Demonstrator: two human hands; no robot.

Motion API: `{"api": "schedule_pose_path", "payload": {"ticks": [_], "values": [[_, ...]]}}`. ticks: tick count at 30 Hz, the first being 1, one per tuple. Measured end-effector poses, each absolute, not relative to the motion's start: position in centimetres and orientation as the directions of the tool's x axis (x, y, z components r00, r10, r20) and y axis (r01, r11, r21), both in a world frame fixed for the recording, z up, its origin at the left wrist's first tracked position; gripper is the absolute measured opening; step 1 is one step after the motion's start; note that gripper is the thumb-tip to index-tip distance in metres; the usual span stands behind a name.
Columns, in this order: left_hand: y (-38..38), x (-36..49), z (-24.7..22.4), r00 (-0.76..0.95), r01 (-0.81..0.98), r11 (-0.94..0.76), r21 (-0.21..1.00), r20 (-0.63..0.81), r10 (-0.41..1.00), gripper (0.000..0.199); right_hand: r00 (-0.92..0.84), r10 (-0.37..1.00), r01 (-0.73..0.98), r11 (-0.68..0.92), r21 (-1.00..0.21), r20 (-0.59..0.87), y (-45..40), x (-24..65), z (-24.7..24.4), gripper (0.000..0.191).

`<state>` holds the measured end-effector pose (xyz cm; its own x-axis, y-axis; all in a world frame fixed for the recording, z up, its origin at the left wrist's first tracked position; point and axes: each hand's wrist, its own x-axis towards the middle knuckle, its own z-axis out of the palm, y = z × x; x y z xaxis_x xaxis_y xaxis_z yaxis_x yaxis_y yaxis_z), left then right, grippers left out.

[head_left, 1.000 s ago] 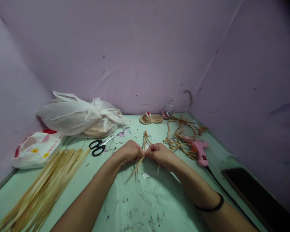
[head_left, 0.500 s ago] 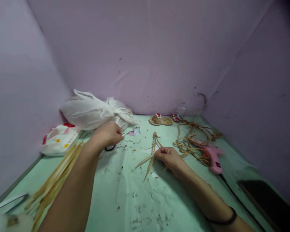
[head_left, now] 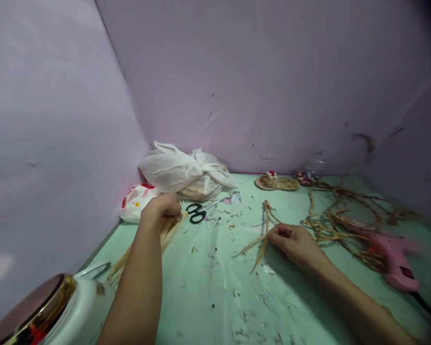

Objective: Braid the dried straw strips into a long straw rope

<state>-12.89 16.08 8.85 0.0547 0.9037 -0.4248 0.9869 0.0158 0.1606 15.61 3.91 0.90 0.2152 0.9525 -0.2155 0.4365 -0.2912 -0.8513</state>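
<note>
My left hand (head_left: 167, 206) is closed, fingers curled down on the far end of a bundle of pale straw strips (head_left: 172, 231). The fingertips are partly hidden. Just right of it lie black-handled scissors (head_left: 197, 213) with the blades pointing away to the right. Between thumb and forefinger, my right hand (head_left: 289, 239) pinches a short straw braid (head_left: 266, 218). Its knotted top points away from me, and loose flat ends spread toward the lower left.
Behind are a knotted white plastic bag (head_left: 187, 170), a wipes packet (head_left: 138, 203) and a woven straw piece (head_left: 276, 182). At right, tangled braided cord (head_left: 330, 223) lies over a pink glue gun (head_left: 398, 261). A white jar (head_left: 77, 306) stands front left.
The view has turned left, bringing the jar into sight. My left hand has drawn back from over the scissors to the straw bundle. My right hand keeps its pinch on the braid.
</note>
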Motion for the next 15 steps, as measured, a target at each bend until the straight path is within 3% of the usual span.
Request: {"api": "schedule_pose_path", "payload": {"ticks": [8,10,13,15], "values": [[16.6,-12.4,7.3,0.148,0.971,-0.042,0.235,-0.453,0.879,0.007,0.194,0.942,0.386,-0.331,-0.861,-0.275,3.9,15.2,0.8,0.014],[16.5,-12.4,7.7,0.226,0.936,-0.057,0.347,-0.47,0.853,0.005,0.186,0.945,0.362,-0.321,-0.875,-0.27,3.9,15.3,0.8,0.014],[15.7,-11.0,8.8,0.463,0.763,-0.104,0.638,-0.428,0.776,0.005,0.168,0.94,0.303,-0.335,-0.892,-0.296,3.9,15.3,1.1,0.012],[14.8,-8.7,9.2,0.59,0.664,-0.142,0.734,-0.398,0.703,0.009,0.155,0.94,0.274,-0.336,-0.901,-0.303,3.8,15.4,1.4,0.011]]}}
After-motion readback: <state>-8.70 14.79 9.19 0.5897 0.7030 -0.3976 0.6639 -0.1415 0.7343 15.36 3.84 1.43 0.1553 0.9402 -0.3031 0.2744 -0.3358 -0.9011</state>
